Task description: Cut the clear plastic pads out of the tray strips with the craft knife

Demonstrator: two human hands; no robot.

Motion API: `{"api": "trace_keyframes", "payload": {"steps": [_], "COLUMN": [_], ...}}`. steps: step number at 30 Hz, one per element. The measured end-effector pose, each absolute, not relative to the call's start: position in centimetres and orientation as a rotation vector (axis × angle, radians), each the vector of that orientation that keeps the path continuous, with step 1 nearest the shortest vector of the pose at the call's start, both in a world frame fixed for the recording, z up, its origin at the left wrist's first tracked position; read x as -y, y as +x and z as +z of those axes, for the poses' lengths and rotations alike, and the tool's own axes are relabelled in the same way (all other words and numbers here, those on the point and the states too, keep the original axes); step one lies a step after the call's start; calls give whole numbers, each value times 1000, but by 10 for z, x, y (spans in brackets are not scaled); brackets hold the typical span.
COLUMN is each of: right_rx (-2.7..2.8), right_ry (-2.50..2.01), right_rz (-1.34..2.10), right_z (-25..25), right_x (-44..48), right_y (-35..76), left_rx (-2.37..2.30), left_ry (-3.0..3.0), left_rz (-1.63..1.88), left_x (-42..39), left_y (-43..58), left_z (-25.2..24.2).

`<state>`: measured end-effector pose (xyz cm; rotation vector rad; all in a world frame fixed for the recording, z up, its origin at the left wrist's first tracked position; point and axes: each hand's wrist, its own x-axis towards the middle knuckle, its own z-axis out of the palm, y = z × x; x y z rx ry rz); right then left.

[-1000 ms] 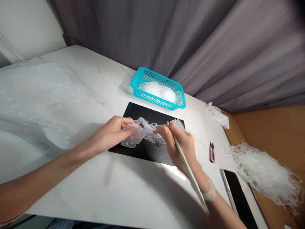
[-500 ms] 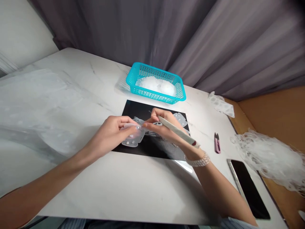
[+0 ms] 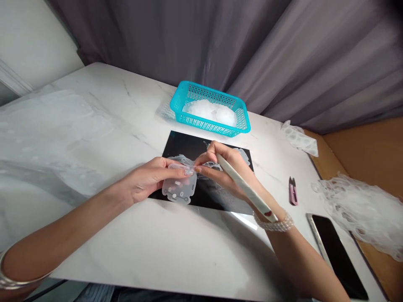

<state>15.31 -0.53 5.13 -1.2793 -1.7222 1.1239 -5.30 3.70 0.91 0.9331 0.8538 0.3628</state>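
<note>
My left hand [image 3: 154,178] pinches a translucent, frosted plastic-like piece [image 3: 179,191] between thumb and fingers. This flat piece has rounded corners and several small holes or spots. My right hand [image 3: 225,165] meets it at the piece's upper right edge, fingertips close together. A slim off-white tool [image 3: 242,184] with a dark red mark near its end lies in the right hand, its tip hidden. Beneath both hands is a black mat [image 3: 208,203]. More clear pieces, including a thin scrap [image 3: 182,158] and another frosted piece [image 3: 244,155], lie on it, partly covered by the hands.
A turquoise basket [image 3: 210,127] holding white translucent pieces stands behind the mat. Clear plastic sheeting [image 3: 56,130] spreads at left. Pink thread snips [image 3: 293,193], a phone [image 3: 340,256], a holed translucent strip [image 3: 299,138] and a pile of clear scraps [image 3: 362,209] are at right.
The frosted piece has tilted so that more of its face shows below my left thumb. Both hands shift slightly right in view, as does the whole scene.
</note>
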Motion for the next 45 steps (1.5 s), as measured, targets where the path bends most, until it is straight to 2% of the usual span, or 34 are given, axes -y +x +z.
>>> {"api": "trace_keyframes", "payload": {"steps": [11,17,23,28,33,40,45], "right_rx": [1924,1929,1935,2086,2124,1799,1635], "right_ry": [-1260,-1244,-1326,-1398,-1296,-1249,-1206], "right_rz": [872,888,976,932,952,948,1036], "right_z": [60,67,63,62,62,36,26], "right_x": [26,35,25,15,10,7,4], "right_y": [145,146,153,142,131,128,124], "left_rx": [-744,-615,-753,-1089,-1168,-1154,-1189], "left_ry": [738,783,1362,1728,1903,2106,1888], "left_rz": [255,211,293,293,398,865,807], "left_x": [-35,-36,-31,-18,-9,0,-5], "left_y": [-52,-55,-56,-53,-53,-51,-51], "left_z": [12,14,24,34,42,30,25]}}
